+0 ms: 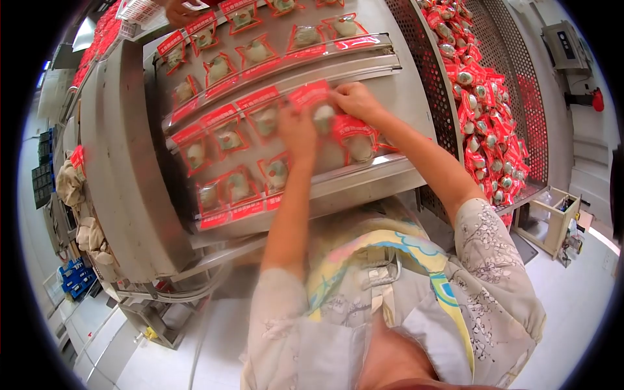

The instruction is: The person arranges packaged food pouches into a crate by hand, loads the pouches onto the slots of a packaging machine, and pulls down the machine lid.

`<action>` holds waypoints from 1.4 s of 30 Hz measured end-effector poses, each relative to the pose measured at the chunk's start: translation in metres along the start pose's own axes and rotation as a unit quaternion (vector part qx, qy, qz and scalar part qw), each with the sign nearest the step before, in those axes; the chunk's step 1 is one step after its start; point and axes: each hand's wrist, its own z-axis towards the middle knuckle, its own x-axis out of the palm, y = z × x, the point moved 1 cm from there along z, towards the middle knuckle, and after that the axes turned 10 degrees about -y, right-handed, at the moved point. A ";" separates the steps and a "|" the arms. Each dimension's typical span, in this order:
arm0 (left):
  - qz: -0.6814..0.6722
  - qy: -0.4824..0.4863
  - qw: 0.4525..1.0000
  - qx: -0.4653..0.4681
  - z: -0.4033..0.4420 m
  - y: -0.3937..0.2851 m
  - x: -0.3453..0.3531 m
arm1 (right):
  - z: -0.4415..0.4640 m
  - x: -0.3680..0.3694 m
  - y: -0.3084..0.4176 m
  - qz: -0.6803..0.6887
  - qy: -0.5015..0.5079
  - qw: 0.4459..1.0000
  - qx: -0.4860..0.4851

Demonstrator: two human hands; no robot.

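Note:
A red-and-clear packet (pixel 323 116) with a pale rounded item inside is between my hands, over the near row on the steel bed. My right hand (pixel 359 103) is closed on its upper right corner, thumb and fingers pinched together. At its left edge is my left hand (pixel 297 133), blurred, with the fingers curled in and the fingertips partly hidden. More packets of the same kind lie close by: one (pixel 265 121) just left of my left hand, another (pixel 357 144) below my right wrist, and one (pixel 275 173) under my left forearm.
Beyond a metal bar (pixel 286 75) lie further rows of packets (pixel 254 52). Another person's hand (pixel 179 12) shows at the top left. On the right, a perforated metal bin (pixel 534 117) holds a heap of packets (pixel 491 130). A thick steel housing (pixel 127 162) flanks the bed's left side.

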 end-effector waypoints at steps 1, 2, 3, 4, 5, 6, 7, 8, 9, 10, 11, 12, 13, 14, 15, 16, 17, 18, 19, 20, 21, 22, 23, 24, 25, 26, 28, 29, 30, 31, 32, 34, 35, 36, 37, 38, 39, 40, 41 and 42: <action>-0.013 -0.003 1.000 -0.010 0.000 0.005 -0.002 | 0.001 0.001 0.000 -0.047 -0.001 0.999 0.001; -0.039 0.024 0.998 -0.031 0.000 0.010 -0.004 | 0.001 0.001 0.000 -0.094 -0.001 0.996 0.002; -0.065 0.051 0.995 -0.052 0.002 0.011 -0.007 | 0.001 0.002 0.001 -0.140 -0.002 0.990 0.001; -0.091 0.077 0.990 -0.072 0.003 0.012 -0.009 | 0.001 0.002 0.004 -0.151 -0.003 0.989 0.009; -0.084 0.084 0.985 -0.127 0.003 0.013 -0.011 | 0.000 0.002 0.008 -0.160 -0.004 0.987 0.017; -0.078 0.091 0.976 -0.182 0.004 0.009 -0.014 | 0.000 0.002 0.010 -0.170 -0.005 0.985 0.025; -0.071 0.097 0.964 -0.237 0.004 0.006 -0.015 | 0.000 0.003 0.010 -0.154 -0.009 0.987 0.034; -0.094 0.087 0.953 -0.274 0.006 0.002 -0.014 | 0.002 0.003 0.010 -0.138 -0.012 0.989 0.044; -0.116 0.077 0.940 -0.311 0.007 -0.014 -0.012 | 0.003 0.003 0.009 -0.122 -0.016 0.991 0.054; -0.138 0.066 0.925 -0.348 0.006 -0.021 -0.010 | 0.008 0.004 0.004 -0.102 -0.031 0.993 0.045; -0.153 0.060 0.920 -0.355 0.007 -0.014 -0.006 | 0.014 0.007 -0.006 -0.081 -0.046 0.995 0.036; -0.169 0.053 0.916 -0.361 0.010 -0.008 0.001 | 0.016 0.008 -0.011 -0.060 -0.060 0.996 0.027; -0.185 0.047 0.910 -0.367 0.012 -0.003 0.005 | 0.018 0.009 -0.015 -0.013 -0.066 0.998 0.020; -0.171 0.045 0.901 -0.396 0.011 0.003 0.007 | 0.020 0.009 -0.018 -0.002 -0.066 0.998 0.024; -0.158 0.042 0.890 -0.425 0.013 -0.002 0.009 | 0.021 0.008 -0.018 0.007 -0.065 0.997 0.029; -0.145 0.040 0.878 -0.454 0.013 -0.007 0.010 | 0.021 0.006 -0.017 0.017 -0.065 0.997 0.033; -0.154 0.042 0.879 -0.450 0.012 -0.011 0.008 | 0.022 0.003 -0.015 -0.013 -0.041 0.999 0.031; -0.162 0.044 0.879 -0.447 0.007 -0.016 0.002 | 0.022 -0.002 -0.011 -0.043 -0.017 0.998 0.029; -0.170 0.046 0.879 -0.443 0.002 -0.022 -0.003 | 0.022 -0.004 -0.008 -0.073 0.007 0.997 0.028; -0.167 0.038 0.877 -0.449 -0.001 -0.028 -0.006 | 0.022 -0.003 -0.007 -0.078 0.011 0.996 0.030; -0.166 0.031 0.875 -0.453 -0.003 -0.035 -0.009 | 0.023 -0.003 -0.004 -0.084 0.015 0.996 0.030; -0.166 0.027 0.874 -0.456 -0.003 -0.036 -0.010 | 0.024 -0.001 -0.003 -0.090 0.019 0.995 0.031; -0.166 0.024 0.873 -0.458 -0.003 -0.037 -0.011 | 0.024 0.002 -0.005 -0.070 0.007 0.997 0.033; -0.170 0.024 0.873 -0.457 -0.001 -0.035 -0.008 | 0.025 0.005 -0.009 -0.051 -0.006 0.998 0.033; -0.175 0.025 0.872 -0.457 0.002 -0.033 -0.005 | 0.026 0.007 -0.013 -0.034 -0.020 0.999 0.034; -0.189 0.021 0.871 -0.454 0.005 -0.029 0.000 | 0.026 0.009 -0.017 -0.006 -0.032 0.999 0.033; -0.216 0.013 0.868 -0.447 0.008 -0.026 0.006 | 0.025 0.011 -0.019 0.051 -0.054 0.997 0.032; -0.213 0.010 0.869 -0.446 0.008 -0.025 0.006 | 0.024 0.012 -0.019 0.069 -0.065 0.995 0.036; -0.209 0.007 0.871 -0.445 0.008 -0.033 0.005 | 0.020 0.012 -0.016 0.087 -0.076 0.992 0.041; -0.205 0.006 0.873 -0.443 0.007 -0.038 0.005 | 0.018 0.012 -0.013 0.105 -0.087 0.989 0.046; -0.178 0.001 0.911 -0.373 0.005 -0.037 0.005 | 0.019 0.013 -0.016 0.100 -0.083 0.991 0.043; -0.121 -0.011 0.967 -0.223 0.001 -0.040 0.006 | 0.024 0.013 -0.020 0.090 -0.073 0.993 0.032; -0.107 -0.025 0.980 -0.167 -0.009 -0.042 0.005 | 0.025 0.013 -0.023 0.137 -0.046 0.988 0.050; -0.011 -0.009 0.999 -0.046 -0.016 -0.055 0.000 | 0.024 0.011 -0.022 0.182 -0.020 0.981 0.068; 0.085 0.007 0.993 0.076 -0.022 -0.073 -0.005 | 0.021 0.010 -0.022 0.227 0.007 0.970 0.086; 0.179 0.022 0.964 0.197 -0.025 -0.086 -0.009 | 0.018 0.005 -0.018 0.155 -0.052 0.986 0.030; 0.161 0.088 0.959 0.214 -0.023 -0.089 -0.012 | 0.014 0.000 -0.011 0.081 -0.109 0.990 -0.028; 0.177 0.092 0.948 0.247 -0.021 -0.084 -0.010 | 0.009 -0.004 -0.002 0.006 -0.164 0.983 -0.085; 0.193 0.096 0.935 0.281 -0.019 -0.075 -0.007 | 0.005 -0.007 0.011 -0.052 -0.239 0.953 -0.178; 0.209 0.101 0.921 0.314 -0.017 -0.071 -0.006 | 0.003 -0.008 0.025 -0.101 -0.243 0.946 -0.188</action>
